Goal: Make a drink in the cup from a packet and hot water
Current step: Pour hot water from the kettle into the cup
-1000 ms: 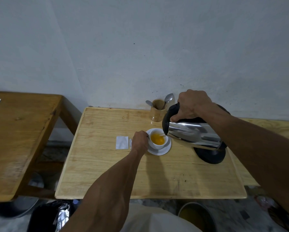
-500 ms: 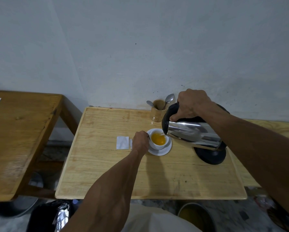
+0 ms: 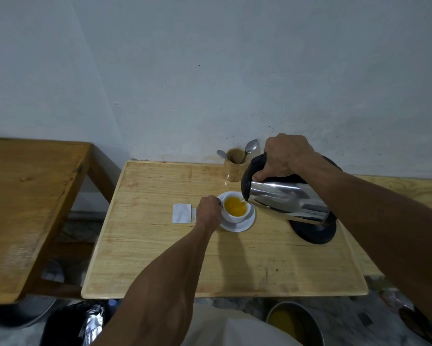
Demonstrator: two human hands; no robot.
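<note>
Right hand [image 3: 285,156] grips the tilted kettle [image 3: 288,201], left hand [image 3: 208,212] closed on the cup [image 3: 235,209] (nearly full): overpouring risks scalding

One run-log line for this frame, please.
phase: pouring | right hand: tilts kettle over cup | left hand: at cup side | cup: orange liquid, on saucer | packet: on table, left of cup

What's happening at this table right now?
A person is making a drink. The right hand tips a steel kettle over a white cup on a saucer, while the left hand steadies the cup. The cup holds orange liquid. An opened packet lies beside it.
</note>
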